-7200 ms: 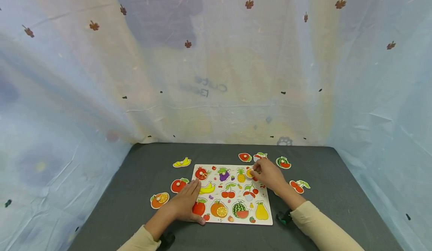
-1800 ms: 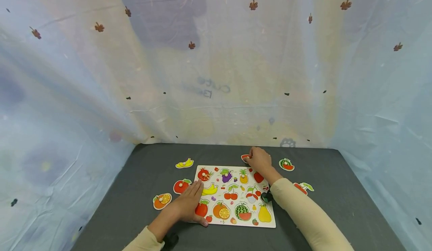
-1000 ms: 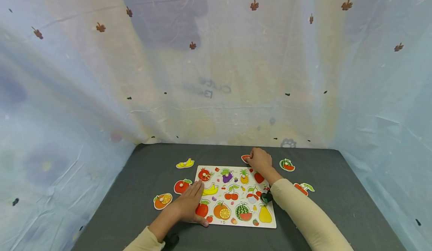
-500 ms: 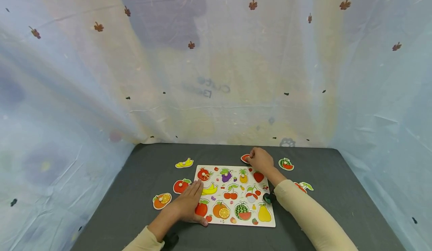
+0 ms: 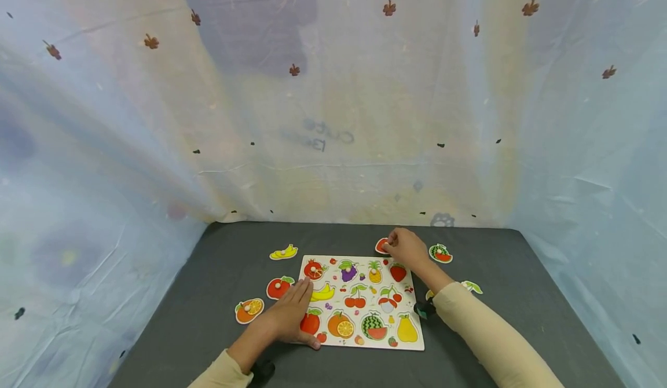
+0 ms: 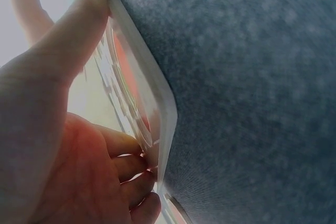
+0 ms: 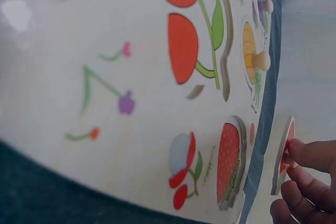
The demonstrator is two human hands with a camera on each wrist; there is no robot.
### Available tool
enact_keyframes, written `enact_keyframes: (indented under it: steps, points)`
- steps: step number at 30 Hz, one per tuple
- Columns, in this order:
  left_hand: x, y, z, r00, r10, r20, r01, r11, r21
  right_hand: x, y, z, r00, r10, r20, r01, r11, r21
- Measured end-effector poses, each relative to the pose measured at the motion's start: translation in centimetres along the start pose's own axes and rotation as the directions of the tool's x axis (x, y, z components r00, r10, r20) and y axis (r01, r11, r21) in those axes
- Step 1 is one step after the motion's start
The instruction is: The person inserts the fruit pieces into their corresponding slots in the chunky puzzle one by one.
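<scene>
The white fruit puzzle board (image 5: 365,331) lies in front of me. My left hand (image 5: 293,313) rests on its left edge, fingers extended over the surface and thumb at the near corner. Beyond the far right corner, my right hand (image 5: 410,250) pinches a strawberry puzzle piece (image 5: 382,246); in the right wrist view the strawberry piece (image 7: 286,156) stands tilted between thumb and fingers. The strawberry recess (image 5: 398,272) is nearby on the board. The knobbed pomegranate (image 5: 313,269), grapes (image 5: 348,270) and pineapple (image 5: 374,271) sit in the back row.
Loose pieces lie around: bananas (image 5: 283,252), an apple (image 5: 278,287) and an orange (image 5: 249,310) on the left, a watermelon (image 5: 440,253) on the right. The right sleeve (image 5: 484,330) partly covers a leafy piece (image 5: 471,286) and a yellow one. A patterned curtain (image 5: 333,191) backs the dark table.
Earlier, the right hand held a yellowish piece over the board; the pineapple now shows a knob. The hand then reached the strawberry piece and has just shifted it slightly right. Left hand stays put.
</scene>
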State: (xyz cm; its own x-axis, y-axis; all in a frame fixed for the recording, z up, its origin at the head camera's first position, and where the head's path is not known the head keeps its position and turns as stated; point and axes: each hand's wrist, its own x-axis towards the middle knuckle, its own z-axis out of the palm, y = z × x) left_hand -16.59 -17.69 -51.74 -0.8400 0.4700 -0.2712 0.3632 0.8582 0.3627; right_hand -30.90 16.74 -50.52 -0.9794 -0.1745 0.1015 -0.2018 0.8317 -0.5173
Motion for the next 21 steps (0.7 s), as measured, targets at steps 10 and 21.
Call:
enact_keyframes:
  steps: [10,21]
  points:
    - [0.1,0.3,0.1,1.0,-0.012,-0.018,0.013,1.0,0.028,-1.0,0.3,-0.5,0.999,-0.04,0.005,0.04,0.999,0.036]
    - [0.2,0.2,0.1,1.0,-0.021,-0.013,0.021,0.999,0.031,-2.6,0.2,-1.2,0.997,-0.076,0.018,0.075,0.995,0.059]
